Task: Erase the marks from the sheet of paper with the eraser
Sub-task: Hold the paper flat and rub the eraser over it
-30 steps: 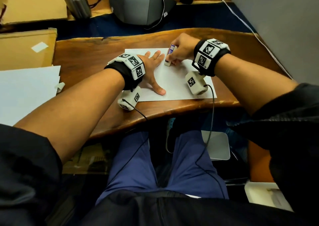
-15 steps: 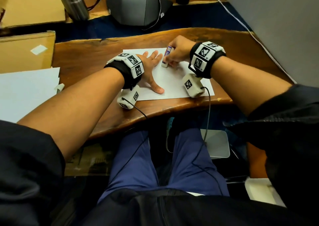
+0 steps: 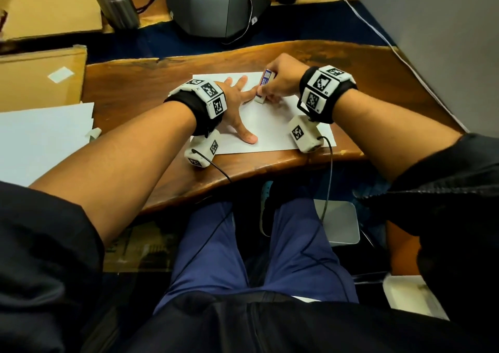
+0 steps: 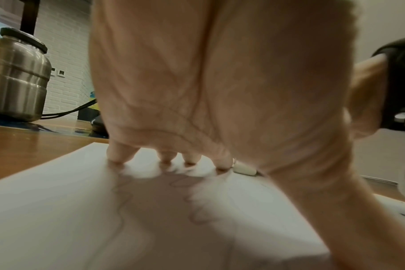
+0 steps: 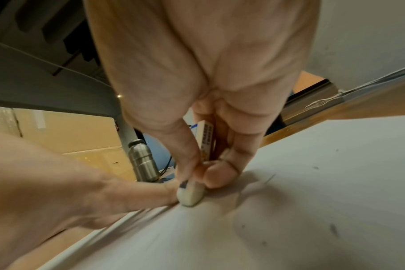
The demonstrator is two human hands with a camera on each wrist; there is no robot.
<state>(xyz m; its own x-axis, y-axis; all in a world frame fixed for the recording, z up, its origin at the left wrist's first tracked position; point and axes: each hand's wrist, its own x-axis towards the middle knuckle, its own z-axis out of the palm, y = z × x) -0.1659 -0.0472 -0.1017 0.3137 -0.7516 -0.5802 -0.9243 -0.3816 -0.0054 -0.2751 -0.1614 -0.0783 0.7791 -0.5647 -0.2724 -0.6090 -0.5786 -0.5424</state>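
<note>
Midway through erasing. Right hand (image 3: 278, 82) pinching the sleeved eraser (image 3: 264, 86), tip down on the sheet of paper (image 3: 272, 126) beside the left index fingertip. Left hand (image 3: 237, 104) spread flat, pinning the sheet to the bench (image 3: 140, 88). Faint pencil squiggles (image 4: 123, 204) under the left palm left to rub out; crumbs (image 5: 333, 228) scattered near the right.

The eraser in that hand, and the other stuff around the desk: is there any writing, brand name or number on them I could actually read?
Eraser sleeve: blue print in rows, too blurred to read in every view.
Wrist bands: black-and-white square code patterns with tiny figures beside them, too small to read.
Grey device at the back: a label strip on top, too small to read.
Sheet of paper: wavy pencil lines only, no words.
Nothing legible anywhere.
</note>
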